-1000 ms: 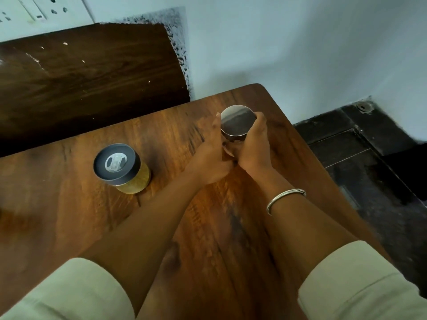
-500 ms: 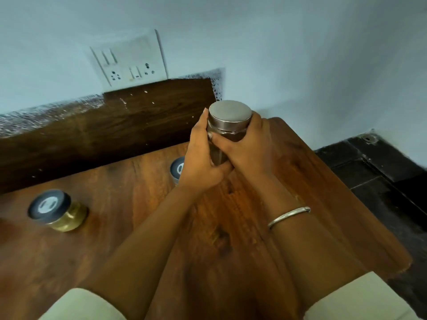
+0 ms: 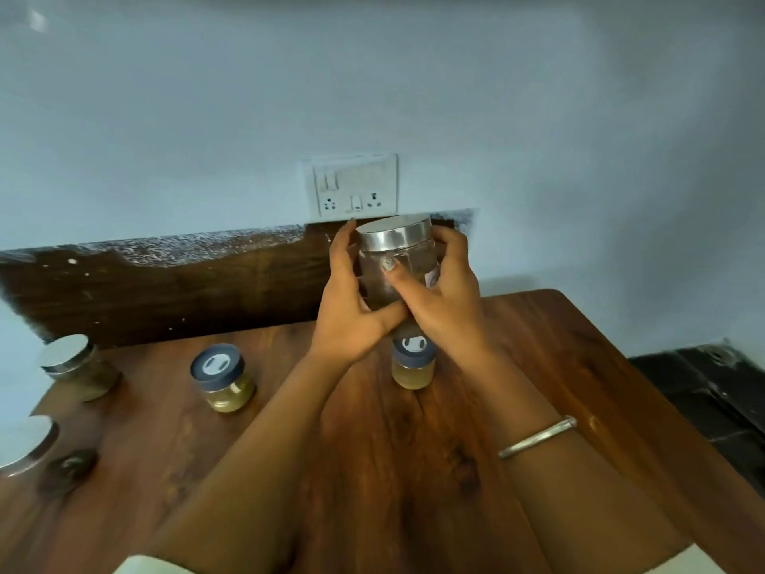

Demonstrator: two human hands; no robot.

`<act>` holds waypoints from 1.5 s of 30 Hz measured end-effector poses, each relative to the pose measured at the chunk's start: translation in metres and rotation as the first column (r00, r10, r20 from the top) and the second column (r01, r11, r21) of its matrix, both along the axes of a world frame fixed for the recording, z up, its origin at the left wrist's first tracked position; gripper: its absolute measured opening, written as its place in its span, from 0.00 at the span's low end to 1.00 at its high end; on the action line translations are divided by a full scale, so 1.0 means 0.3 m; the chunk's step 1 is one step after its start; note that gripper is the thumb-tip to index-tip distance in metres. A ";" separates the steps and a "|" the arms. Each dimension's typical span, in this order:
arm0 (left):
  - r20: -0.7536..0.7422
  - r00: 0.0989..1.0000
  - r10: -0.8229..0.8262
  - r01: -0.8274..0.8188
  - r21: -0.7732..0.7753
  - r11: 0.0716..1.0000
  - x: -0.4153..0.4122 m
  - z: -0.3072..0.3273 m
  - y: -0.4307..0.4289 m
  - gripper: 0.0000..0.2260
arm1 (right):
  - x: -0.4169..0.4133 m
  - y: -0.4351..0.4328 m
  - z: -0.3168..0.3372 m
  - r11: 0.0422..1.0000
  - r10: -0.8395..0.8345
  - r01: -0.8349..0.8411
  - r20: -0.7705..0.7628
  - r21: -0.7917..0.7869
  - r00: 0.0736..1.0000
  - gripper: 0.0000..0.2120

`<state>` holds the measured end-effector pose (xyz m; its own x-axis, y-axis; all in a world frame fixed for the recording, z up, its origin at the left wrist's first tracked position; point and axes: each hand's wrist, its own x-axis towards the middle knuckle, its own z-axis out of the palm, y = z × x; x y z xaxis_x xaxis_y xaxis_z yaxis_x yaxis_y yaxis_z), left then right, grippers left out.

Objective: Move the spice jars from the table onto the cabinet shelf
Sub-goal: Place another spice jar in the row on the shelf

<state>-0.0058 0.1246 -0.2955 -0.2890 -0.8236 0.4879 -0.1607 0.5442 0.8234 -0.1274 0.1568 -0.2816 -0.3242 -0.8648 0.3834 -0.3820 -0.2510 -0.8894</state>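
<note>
Both hands hold a glass spice jar with a steel lid (image 3: 395,252) upright, above the far side of the wooden table (image 3: 559,366). My left hand (image 3: 350,306) wraps its left side and my right hand (image 3: 445,300) its right side. Below it stands a small jar with a dark lid and pale yellow contents (image 3: 414,364). A second dark-lidded yellow jar (image 3: 223,379) stands left of centre. Two steel-lidded jars sit at the left: one far left (image 3: 78,366), one cut off by the frame edge (image 3: 25,443). No cabinet shelf is in view.
A dark wooden board (image 3: 165,292) leans along the wall behind the table. A switch and socket plate (image 3: 354,186) sits on the pale blue wall above it. Dark floor tiles (image 3: 712,391) lie beyond the table's right edge.
The steel-lidded jar has risen from the tabletop in both hands. The view has tilted upward, bringing the wall, the socket plate and more jars on the left into sight.
</note>
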 end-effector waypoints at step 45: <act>0.048 0.983 -0.179 0.178 0.011 0.984 0.247 0.116 0.069 0.44 | 0.007 0.062 0.144 0.815 0.558 -0.526 -0.086 0.242 0.826 0.55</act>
